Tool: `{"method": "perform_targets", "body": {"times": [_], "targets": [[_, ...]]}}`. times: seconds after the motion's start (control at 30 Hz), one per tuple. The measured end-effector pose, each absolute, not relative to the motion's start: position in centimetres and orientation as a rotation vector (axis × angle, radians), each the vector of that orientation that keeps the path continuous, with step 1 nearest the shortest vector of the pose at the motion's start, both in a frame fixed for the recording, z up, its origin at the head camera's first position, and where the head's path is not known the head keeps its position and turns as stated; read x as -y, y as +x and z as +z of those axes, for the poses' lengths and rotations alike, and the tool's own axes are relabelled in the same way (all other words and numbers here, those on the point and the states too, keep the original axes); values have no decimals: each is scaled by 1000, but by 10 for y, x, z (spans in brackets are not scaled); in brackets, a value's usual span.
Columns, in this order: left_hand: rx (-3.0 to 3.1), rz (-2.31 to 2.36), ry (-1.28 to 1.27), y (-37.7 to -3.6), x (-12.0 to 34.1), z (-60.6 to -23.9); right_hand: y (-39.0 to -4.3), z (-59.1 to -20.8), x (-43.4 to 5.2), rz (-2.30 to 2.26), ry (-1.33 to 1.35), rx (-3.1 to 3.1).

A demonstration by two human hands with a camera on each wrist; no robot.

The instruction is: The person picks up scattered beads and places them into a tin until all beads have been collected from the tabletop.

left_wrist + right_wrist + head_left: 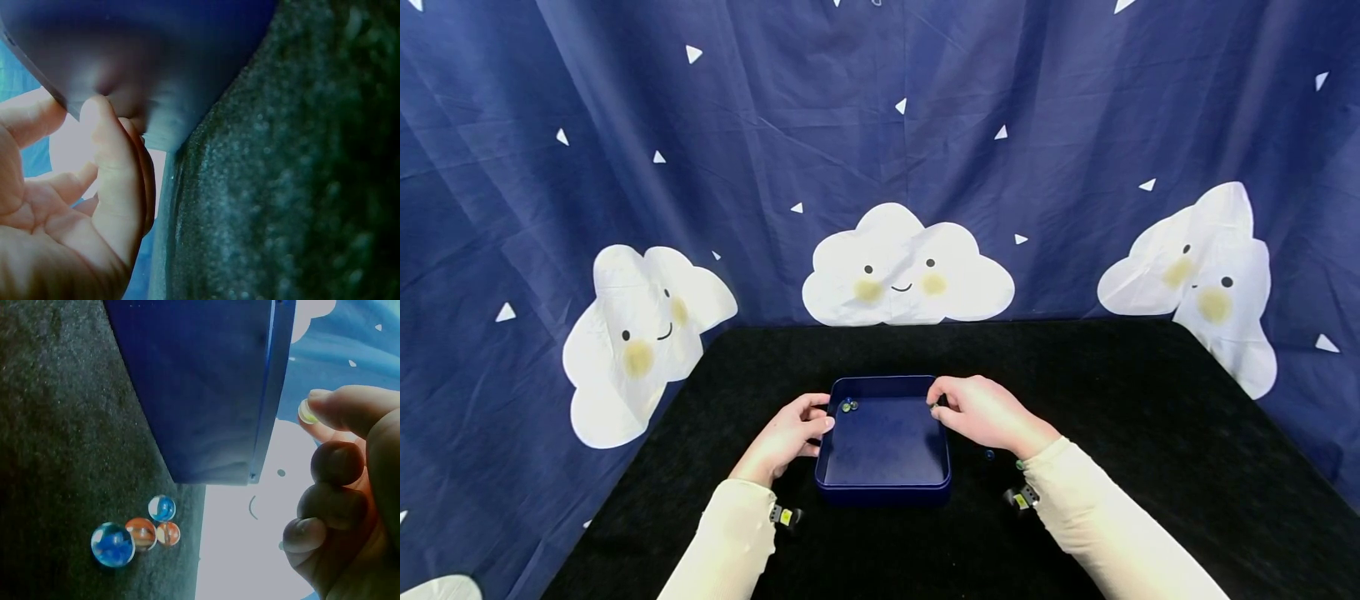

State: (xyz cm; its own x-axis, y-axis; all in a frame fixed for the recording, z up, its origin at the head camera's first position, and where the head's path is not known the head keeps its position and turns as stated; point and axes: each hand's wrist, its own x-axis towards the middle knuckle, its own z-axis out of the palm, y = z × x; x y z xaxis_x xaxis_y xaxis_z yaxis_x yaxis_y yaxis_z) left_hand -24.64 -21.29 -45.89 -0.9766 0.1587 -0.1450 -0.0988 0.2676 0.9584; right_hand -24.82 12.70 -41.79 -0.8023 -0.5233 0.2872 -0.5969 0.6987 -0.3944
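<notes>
The right hand is pinching a small yellowish marble over the right rim of the blue tray (its floor lying just leftward), while the left hand is pressing fingertips against the tray's left wall.

The tray sits on the table, between the two hands. The left hand rests against the tray's left wall, its fingers touching that wall from outside. The right hand is at the tray's far right corner, its fingertips just above the rim and pinching a marble. Two marbles lie inside the tray at its far left corner, near the left fingertips. Four marbles lie together on the table outside the tray's right wall, below the right fingers.
</notes>
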Motion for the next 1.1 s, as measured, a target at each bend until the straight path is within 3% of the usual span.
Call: {"method": "perform_targets", "body": {"times": [0.47,1.1], "targets": [[-2324,1777,56,-246,214,-459,-246,-414,-125,712,921,2770],[-2332,1782,64,-246,212,-460,-250,-419,-162,792,778,2800]]}}
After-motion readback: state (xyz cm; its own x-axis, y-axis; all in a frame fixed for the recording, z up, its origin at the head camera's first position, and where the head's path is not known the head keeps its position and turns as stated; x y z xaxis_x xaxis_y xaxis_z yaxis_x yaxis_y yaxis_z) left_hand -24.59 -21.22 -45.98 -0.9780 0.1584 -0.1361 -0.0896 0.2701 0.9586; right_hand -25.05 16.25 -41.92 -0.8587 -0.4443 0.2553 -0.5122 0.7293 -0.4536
